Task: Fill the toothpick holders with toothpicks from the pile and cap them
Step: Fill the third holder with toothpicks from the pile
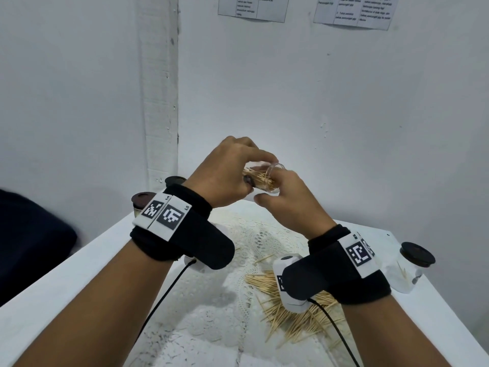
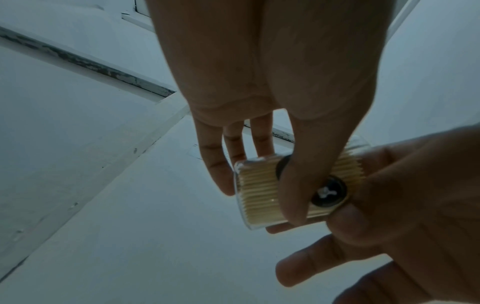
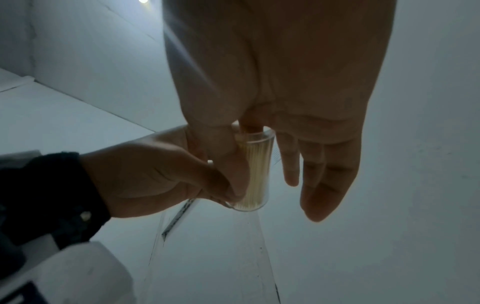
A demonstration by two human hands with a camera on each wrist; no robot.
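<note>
While both hands are raised above the white table (image 1: 87, 263), the left hand (image 1: 225, 176) grips a clear toothpick holder (image 1: 264, 181) packed with toothpicks, its thumb and fingers curled round the tube, which lies tilted with the open mouth toward the right. The right hand (image 1: 288, 205) meets it at that mouth, thumb and forefinger at the rim, the other fingers loosely extended; whether it truly pinches the tube or only touches the toothpick ends cannot be told. In the left wrist view the holder (image 2: 259, 195) shows a dense row of sticks behind the left thumb, and a dark round piece (image 2: 328, 193) sits against it near the right hand's fingers. Below, the loose pile of toothpicks (image 1: 299, 321) lies on a lace cloth (image 1: 254, 242). A capped holder (image 1: 408, 266) with few sticks stands at the table's right edge; two more dark-capped holders (image 1: 141, 205) stand at the far left corner, partly hidden by the left wrist strap.
</note>
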